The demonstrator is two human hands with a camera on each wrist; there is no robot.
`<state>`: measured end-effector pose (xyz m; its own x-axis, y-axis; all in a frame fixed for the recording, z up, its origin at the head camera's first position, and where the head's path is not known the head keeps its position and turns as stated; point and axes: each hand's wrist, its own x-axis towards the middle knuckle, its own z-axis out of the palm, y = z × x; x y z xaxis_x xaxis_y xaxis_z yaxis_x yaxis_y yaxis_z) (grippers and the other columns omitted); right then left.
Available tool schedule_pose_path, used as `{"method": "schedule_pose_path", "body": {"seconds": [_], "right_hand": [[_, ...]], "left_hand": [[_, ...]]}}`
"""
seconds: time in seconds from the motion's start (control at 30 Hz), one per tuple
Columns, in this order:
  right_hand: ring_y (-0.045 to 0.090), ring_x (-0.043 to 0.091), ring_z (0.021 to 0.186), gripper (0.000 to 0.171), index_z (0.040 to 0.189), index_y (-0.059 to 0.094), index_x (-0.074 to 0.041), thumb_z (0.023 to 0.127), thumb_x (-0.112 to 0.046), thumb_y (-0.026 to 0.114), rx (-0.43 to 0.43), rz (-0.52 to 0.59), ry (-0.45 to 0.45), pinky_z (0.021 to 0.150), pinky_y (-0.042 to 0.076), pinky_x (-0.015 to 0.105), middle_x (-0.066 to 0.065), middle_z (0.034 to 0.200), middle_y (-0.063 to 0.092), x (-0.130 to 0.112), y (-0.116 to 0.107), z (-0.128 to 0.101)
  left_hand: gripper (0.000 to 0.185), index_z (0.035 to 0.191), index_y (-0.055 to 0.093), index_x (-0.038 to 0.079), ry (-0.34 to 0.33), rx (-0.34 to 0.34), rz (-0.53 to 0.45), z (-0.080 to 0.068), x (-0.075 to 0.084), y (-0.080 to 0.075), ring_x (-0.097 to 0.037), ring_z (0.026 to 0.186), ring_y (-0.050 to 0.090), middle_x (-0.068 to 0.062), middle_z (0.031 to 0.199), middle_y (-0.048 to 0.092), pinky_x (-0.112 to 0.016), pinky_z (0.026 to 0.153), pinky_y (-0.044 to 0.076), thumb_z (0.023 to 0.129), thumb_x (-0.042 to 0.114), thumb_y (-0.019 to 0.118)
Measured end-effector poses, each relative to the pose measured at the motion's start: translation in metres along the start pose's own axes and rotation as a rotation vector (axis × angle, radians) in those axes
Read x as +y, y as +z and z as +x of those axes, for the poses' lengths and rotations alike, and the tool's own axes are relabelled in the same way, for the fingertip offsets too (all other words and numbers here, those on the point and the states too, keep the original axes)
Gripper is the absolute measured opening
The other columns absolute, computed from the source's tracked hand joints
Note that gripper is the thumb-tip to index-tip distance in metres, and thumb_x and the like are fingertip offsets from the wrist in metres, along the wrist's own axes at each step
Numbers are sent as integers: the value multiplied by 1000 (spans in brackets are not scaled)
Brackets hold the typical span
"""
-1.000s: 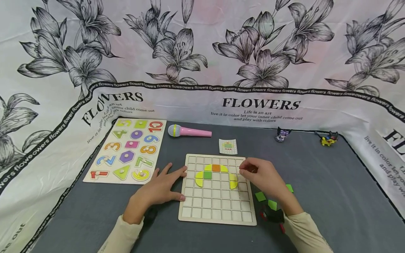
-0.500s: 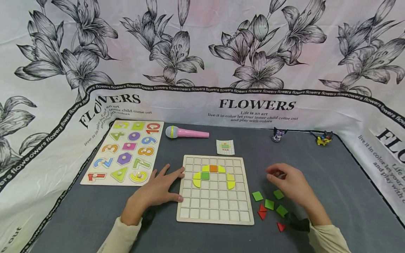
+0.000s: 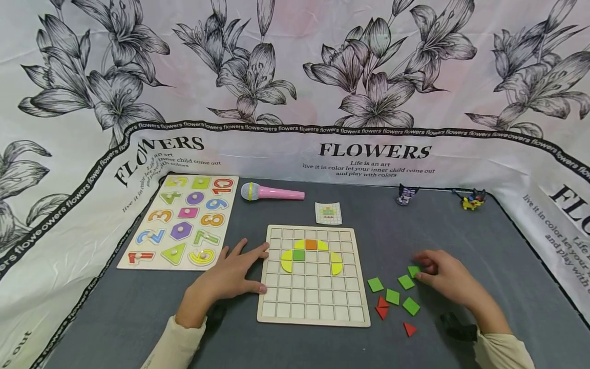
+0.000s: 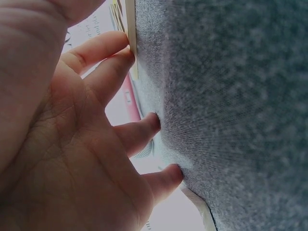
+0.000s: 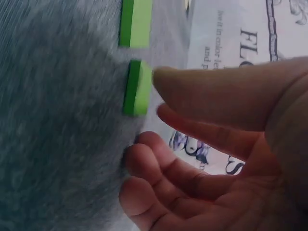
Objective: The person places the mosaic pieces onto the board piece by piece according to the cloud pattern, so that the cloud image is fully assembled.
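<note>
My left hand (image 3: 223,277) rests at the left edge of a wooden grid board (image 3: 313,302), fingers spread. Thumb and a fingertip touch the board's side; in the left wrist view, fingertips (image 4: 171,174) rest on the grey cloth. On the board lie yellow rounded pieces (image 3: 337,264), an orange square (image 3: 311,245) and a green square (image 3: 298,255). My right hand (image 3: 447,277) is over the cloth right of the board, thumb and index finger beside a green square tile (image 5: 138,89). The fingers are loosely bent, and no grip on that tile shows.
Several other green tiles (image 3: 393,296) and red triangles (image 3: 409,329) lie right of the board. A pattern card (image 3: 329,213), pink toy microphone (image 3: 281,193) and two small figurines (image 3: 407,195) stand farther back. A number puzzle board (image 3: 180,220) lies at left.
My right hand has moved from the board's upper right edge rightward and down to the green tiles, uncovering the loose pieces. My left hand stays at the board.
</note>
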<state>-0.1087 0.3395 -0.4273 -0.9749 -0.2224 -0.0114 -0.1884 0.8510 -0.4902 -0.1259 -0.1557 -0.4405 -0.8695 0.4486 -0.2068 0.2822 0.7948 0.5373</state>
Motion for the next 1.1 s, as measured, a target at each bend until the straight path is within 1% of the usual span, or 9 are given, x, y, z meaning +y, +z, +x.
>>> {"method": "schedule_pose_path", "body": {"seconds": [0.1, 0.23, 0.33, 0.47, 0.57, 0.67, 0.8, 0.9, 1.1], "right_hand": [[58, 21, 88, 24, 112, 73, 5, 90, -1, 82, -17, 10, -12, 71, 49, 38, 11, 103, 65, 5, 1, -1], [53, 19, 83, 17, 102, 69, 1, 92, -3, 81, -27, 34, 21, 67, 45, 36, 7, 95, 60, 6, 4, -1], [56, 19, 81, 19, 97, 63, -2, 93, -5, 81, -6, 32, 58, 65, 47, 37, 4, 90, 61, 4, 5, 0], [62, 21, 81, 17, 96, 63, -3, 94, -4, 80, 54, 25, 61, 68, 52, 41, 3, 90, 66, -5, 7, 5], [65, 22, 83, 12, 96, 67, -5, 95, -4, 78, 92, 32, 36, 70, 54, 43, 3, 91, 69, -15, 10, 10], [65, 21, 83, 9, 97, 69, -6, 96, -5, 78, 105, 54, 4, 70, 54, 42, 2, 91, 70, -29, 14, 18], [65, 20, 82, 7, 98, 71, -6, 97, -4, 77, 93, 102, -44, 69, 54, 41, 1, 92, 70, -50, 20, 30], [66, 19, 83, 7, 99, 72, -6, 97, -1, 76, 82, 133, -81, 71, 56, 42, 0, 92, 71, -66, 25, 37], [65, 16, 82, 8, 100, 74, -8, 98, 0, 74, 54, 170, -144, 73, 56, 41, -2, 91, 71, -94, 37, 52]], "left_hand": [[100, 168, 38, 16, -4, -2, 2, 0, 0, 0, -46, 161, 12, 1, 155, 59, -72, 124, 2, 87, 42, 90], [100, 168, 39, 17, -11, -3, 4, 0, 0, 1, -46, 161, 12, 1, 155, 59, -72, 124, 3, 87, 43, 90], [100, 168, 39, 17, -16, -2, 5, -1, 1, 1, -46, 161, 12, 0, 156, 58, -72, 125, 3, 86, 43, 90], [100, 168, 39, 17, -20, 0, 5, -1, 2, 0, -46, 161, 13, 0, 156, 58, -72, 125, 3, 86, 43, 90], [100, 168, 39, 17, -19, 0, 3, -1, 2, 0, -46, 161, 12, -1, 156, 58, -72, 125, 3, 86, 42, 90], [100, 168, 39, 17, -15, 0, 2, 0, 2, -1, -46, 161, 12, 0, 156, 58, -72, 125, 3, 87, 42, 90], [100, 168, 38, 17, -10, 2, 5, 1, 0, -1, -46, 162, 12, 1, 156, 58, -72, 125, 3, 87, 43, 89], [99, 168, 38, 17, -8, 0, 8, 1, 0, 0, -46, 162, 12, 1, 156, 58, -72, 125, 3, 87, 43, 89], [99, 168, 39, 17, -10, 2, 6, 0, 0, 0, -46, 162, 12, 0, 156, 58, -72, 125, 3, 87, 43, 90]]}}
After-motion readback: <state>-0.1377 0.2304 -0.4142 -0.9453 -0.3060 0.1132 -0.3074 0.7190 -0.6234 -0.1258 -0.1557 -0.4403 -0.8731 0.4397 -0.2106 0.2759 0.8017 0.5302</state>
